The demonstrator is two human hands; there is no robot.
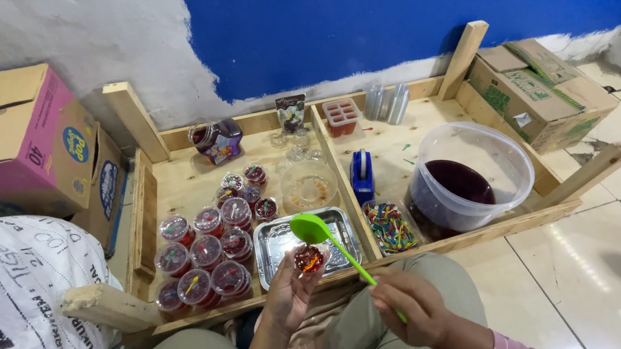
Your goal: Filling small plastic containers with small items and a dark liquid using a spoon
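Blue wall behind a wooden tray (186, 186) on the floor. Left hand (287, 294) grips a small cup (309, 260) of red jelly over the lap; fingers hide its bottom. Right hand (413, 313) pinches a green spoon (316, 231) above it

Your open lane: bare steel tray (275, 243) ahead. Lidded cups (205, 252) crowd left, wooden divider (342, 172) and big tub (469, 179) block right; back corner looks cluttered, unclear.

This looked like a makeshift home food-prep corner on a tiled floor (620, 255). Cardboard boxes (7, 148) stood at ten o'clock, beside a low wooden tray (193, 185) of sealed jelly cups (206, 254).
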